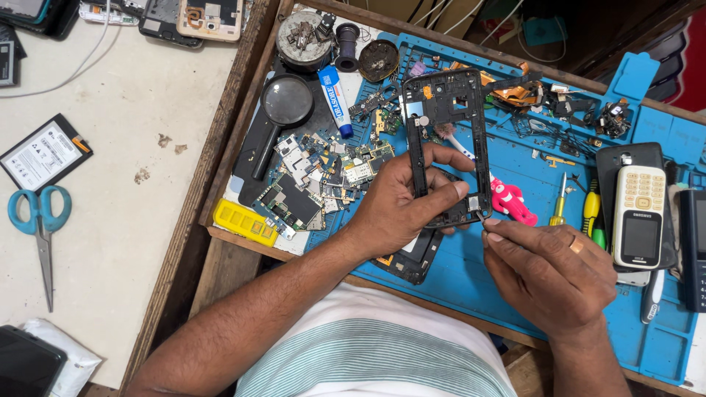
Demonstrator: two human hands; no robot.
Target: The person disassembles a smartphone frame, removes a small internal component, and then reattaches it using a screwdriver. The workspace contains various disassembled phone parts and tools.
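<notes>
Two bare hands work over a blue repair mat [515,257]. Far left, blue-handled scissors [40,220] lie on the pale table; further in, a magnifying glass [283,110] and a heap of circuit boards [316,176] rest on the mat. The left hand [397,209] is clamped around a black phone frame [448,147], held upright above the mat. The right hand [548,268], fingers pinched together, touches the frame's lower right corner. A white keypad phone [638,217] lies rightmost.
</notes>
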